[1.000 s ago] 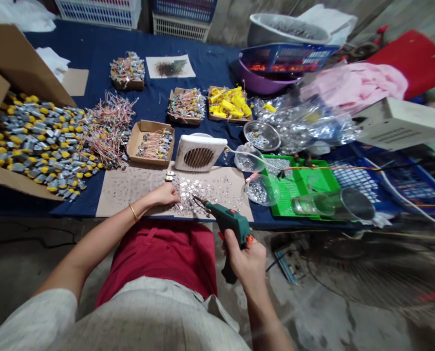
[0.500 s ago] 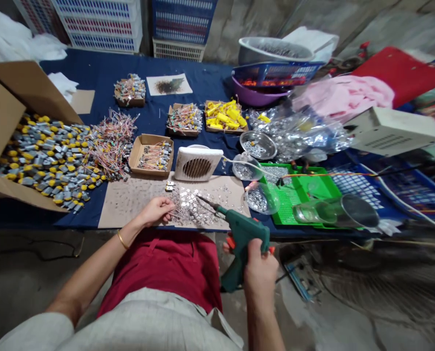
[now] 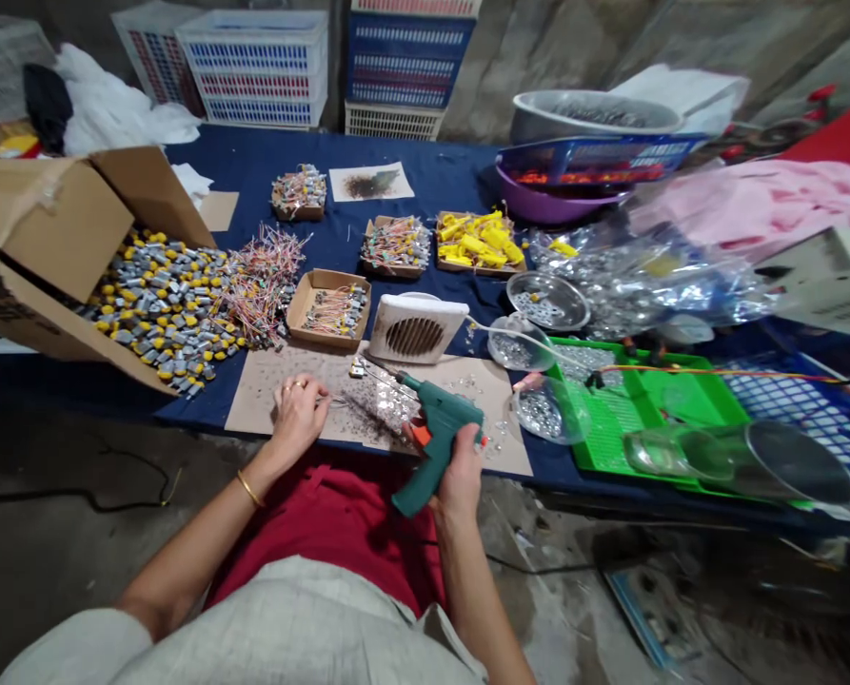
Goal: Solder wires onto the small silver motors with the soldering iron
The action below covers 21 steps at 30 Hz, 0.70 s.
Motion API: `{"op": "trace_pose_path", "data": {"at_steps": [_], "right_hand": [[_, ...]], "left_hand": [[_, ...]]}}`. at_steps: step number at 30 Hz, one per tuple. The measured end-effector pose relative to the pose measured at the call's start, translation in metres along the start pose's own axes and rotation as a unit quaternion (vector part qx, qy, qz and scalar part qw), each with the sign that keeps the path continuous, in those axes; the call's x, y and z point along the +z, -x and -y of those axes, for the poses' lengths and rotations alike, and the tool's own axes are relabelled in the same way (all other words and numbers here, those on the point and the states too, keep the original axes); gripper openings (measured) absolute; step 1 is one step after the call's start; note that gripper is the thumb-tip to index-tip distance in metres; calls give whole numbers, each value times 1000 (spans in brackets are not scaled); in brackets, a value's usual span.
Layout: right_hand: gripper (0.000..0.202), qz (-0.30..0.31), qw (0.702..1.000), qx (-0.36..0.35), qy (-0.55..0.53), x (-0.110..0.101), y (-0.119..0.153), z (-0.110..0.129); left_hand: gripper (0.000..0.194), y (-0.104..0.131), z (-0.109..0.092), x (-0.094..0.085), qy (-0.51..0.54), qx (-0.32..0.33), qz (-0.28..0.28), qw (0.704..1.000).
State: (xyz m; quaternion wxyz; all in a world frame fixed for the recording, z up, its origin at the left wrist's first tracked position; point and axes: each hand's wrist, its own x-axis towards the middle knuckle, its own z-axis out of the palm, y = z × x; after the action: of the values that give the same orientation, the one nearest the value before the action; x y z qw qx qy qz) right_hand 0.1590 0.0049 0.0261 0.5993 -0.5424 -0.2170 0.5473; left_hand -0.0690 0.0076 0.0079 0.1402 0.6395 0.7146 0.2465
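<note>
Blue cloth (image 3: 460,179) lay beneath cardboard (image 3: 253,388).
My right hand (image 3: 460,476) gripped the soldering gun (image 3: 444,417), best held steady; my left hand (image 3: 298,411) pinched something thin (image 3: 337,401).

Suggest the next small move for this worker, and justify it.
Probably bring the left hand toward the tip of the green gun. That hand seems to pinch a thin strand away from the tip, while the right hand holds the gun with its tip near small metal parts.
</note>
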Motion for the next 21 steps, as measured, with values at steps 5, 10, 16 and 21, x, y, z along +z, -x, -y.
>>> {"op": "trace_pose_path", "data": {"at_steps": [5,10,16,21], "right_hand": [[78,-25,998,-15,56,-23,7,7],[80,-1,997,-28,68,-17,4,10],[80,-10,992,-29,121,-23,1,13],[74,-68,979,-26,191,-42,0,18]], "left_hand": [[13,-6,5,6,-9,39,97,994],[13,-16,21,13,-7,91,117,989],[16,-31,26,2,210,63,167,961],[27,-49,18,-10,330,-45,271,903]]}}
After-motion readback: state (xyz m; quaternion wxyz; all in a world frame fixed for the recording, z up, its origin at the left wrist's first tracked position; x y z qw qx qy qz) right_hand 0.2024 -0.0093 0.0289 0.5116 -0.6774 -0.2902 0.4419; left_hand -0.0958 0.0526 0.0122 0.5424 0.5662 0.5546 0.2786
